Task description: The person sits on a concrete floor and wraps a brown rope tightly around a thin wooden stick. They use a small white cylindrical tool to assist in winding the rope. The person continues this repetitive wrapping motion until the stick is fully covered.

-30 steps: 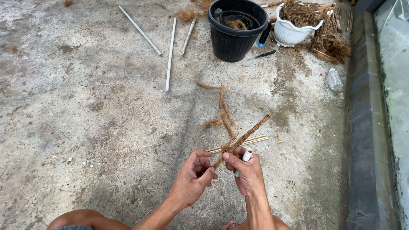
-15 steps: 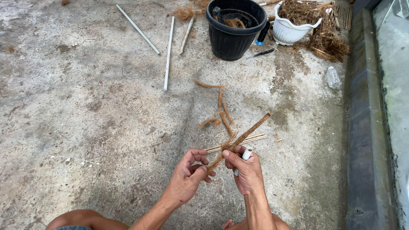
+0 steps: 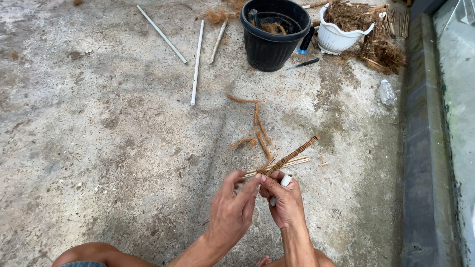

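The left hand [image 3: 231, 213] and right hand [image 3: 283, 201] both pinch a brown fibre-wrapped stick [image 3: 291, 156] — its tip pointing toward 2 o'clock. A round black plastic pot [image 3: 271, 42] stands at 12 o'clock — well apart.

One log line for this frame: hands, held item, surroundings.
left hand: pinching fibre at stick base | right hand: gripping fibre-wrapped stick | behind: black pot, white pot, loose rods on concrete

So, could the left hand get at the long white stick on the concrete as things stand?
Probably not: the left hand grips the fibre-wrapped stick, and the white stick lies far ahead, though nothing blocks the way.
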